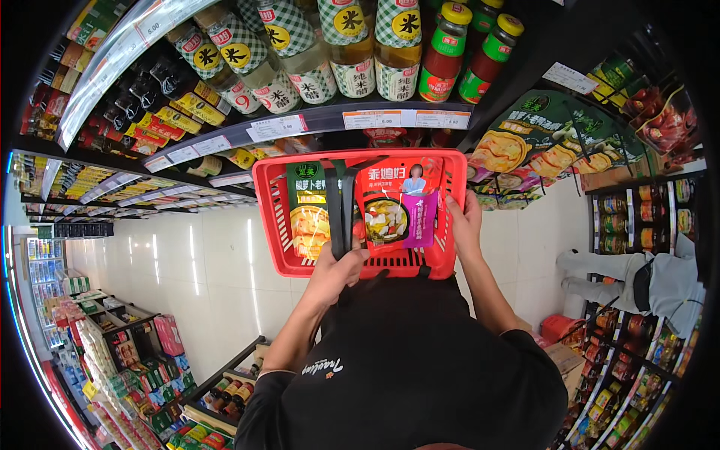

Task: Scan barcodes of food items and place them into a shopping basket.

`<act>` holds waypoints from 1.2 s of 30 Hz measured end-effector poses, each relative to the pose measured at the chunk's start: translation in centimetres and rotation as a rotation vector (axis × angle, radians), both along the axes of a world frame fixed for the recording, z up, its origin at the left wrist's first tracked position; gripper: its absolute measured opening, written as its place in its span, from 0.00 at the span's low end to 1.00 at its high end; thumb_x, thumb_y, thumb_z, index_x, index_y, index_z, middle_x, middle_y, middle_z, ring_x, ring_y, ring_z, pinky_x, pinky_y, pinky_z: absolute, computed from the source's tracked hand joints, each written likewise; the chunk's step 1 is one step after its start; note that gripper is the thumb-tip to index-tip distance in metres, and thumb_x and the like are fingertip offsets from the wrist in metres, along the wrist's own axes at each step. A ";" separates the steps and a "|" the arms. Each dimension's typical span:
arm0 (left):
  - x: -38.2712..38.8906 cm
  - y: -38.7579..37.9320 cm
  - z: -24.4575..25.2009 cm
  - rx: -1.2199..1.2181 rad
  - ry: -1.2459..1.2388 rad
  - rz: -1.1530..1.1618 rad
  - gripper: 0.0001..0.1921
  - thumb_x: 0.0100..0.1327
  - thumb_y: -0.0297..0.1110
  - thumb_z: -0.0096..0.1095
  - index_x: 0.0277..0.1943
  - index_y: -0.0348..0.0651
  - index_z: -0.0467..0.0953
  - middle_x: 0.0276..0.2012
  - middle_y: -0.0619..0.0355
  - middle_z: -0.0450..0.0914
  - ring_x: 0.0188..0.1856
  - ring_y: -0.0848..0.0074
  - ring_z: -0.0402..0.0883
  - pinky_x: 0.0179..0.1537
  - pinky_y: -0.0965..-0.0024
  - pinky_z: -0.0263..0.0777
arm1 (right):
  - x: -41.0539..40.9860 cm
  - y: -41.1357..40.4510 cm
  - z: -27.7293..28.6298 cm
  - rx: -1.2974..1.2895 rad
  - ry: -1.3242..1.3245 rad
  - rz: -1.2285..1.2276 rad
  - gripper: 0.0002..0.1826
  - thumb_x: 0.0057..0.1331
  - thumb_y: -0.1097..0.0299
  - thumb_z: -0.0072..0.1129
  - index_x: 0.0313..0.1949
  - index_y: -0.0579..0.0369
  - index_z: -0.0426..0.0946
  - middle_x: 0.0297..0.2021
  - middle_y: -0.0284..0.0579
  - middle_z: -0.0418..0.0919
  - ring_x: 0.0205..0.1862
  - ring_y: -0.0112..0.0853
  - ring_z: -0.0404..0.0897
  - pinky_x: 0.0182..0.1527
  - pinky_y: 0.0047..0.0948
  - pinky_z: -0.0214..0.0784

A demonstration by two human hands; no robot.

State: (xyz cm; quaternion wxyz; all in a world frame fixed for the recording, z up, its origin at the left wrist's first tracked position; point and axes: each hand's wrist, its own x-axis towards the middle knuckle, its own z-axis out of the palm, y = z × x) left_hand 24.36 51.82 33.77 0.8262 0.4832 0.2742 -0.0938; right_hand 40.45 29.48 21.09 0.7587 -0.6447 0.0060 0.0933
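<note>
A red plastic shopping basket [360, 270] is held in front of my body. My left hand [339, 270] is closed around the basket's black handles [337, 208], which cross over its middle. On the basket's right side, my right hand [466, 222] grips the rim, with fingertips over the edge. Inside lie two food pouches. The green and yellow one [309, 225] on the left pictures a soup and is partly covered by the handles. A red and purple pouch [402, 208] on the right shows a bowl of food.
Ahead is a shelf edge [326, 121] with price tags, carrying vinegar bottles [351, 50] and red sauce jars [444, 53]. Large green pouches [523, 129] hang at the right. Another person [635, 281] stands by the right shelves near a red basket [559, 328]. Display bins [225, 388] stand behind left.
</note>
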 end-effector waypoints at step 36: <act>2.9 0.3 -0.9 -0.130 -0.034 0.023 0.25 0.75 0.60 0.43 0.29 0.48 0.60 0.16 0.69 0.53 0.14 0.87 0.49 0.18 0.78 0.48 | 1.9 5.6 5.4 -0.707 -1.011 0.692 0.23 0.59 0.67 0.66 0.53 0.57 0.72 0.56 0.47 0.72 0.52 0.43 0.75 0.50 0.45 0.72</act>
